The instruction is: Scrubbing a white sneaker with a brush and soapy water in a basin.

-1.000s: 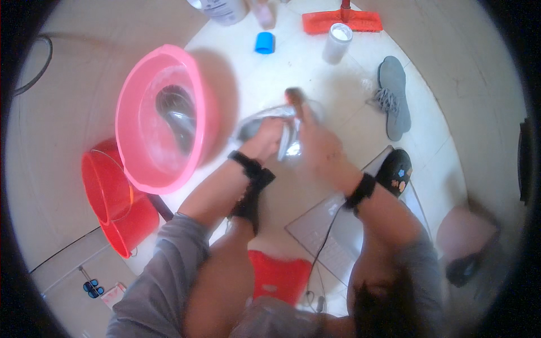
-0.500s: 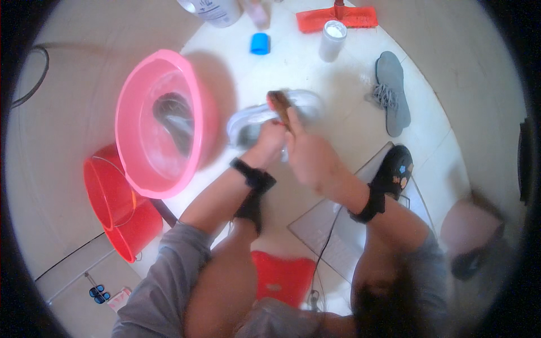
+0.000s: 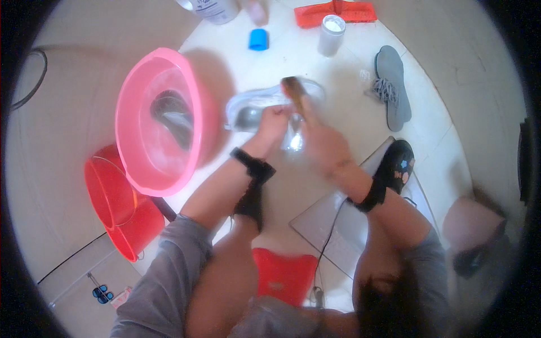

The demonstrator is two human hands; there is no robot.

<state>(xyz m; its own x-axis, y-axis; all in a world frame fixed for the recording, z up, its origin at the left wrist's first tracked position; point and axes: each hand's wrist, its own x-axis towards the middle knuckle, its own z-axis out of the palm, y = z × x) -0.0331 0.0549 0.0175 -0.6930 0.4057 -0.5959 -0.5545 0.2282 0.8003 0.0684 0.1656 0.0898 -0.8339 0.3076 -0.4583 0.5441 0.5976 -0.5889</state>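
A pale grey and white shoe (image 3: pixel 243 112) lies on its side on the floor ahead of me. My left hand (image 3: pixel 274 125) is closed on the shoe's near edge, its fingers partly hidden. My right hand (image 3: pixel 324 143) grips a brush (image 3: pixel 294 91) with a wooden handle, its head over the shoe's right part. Motion blurs the brush and right hand, so I cannot tell whether the bristles touch. Beside my left arm stands a pink basin (image 3: pixel 135 112) holding another grey shoe (image 3: pixel 172 115).
Red buckets (image 3: pixel 104 191) stand left of the basin. Ahead are a blue cap (image 3: pixel 258 39), a jar of white powder (image 3: pixel 332 36) and a red broom head (image 3: pixel 315 15). Grey insoles (image 3: pixel 390 67) with laces (image 3: pixel 385 90) lie right. A red stool (image 3: pixel 284 276) sits beneath me.
The brush and my right hand have moved right along the shoe. My left hand keeps its hold. The whole scene has shifted slightly up in view.
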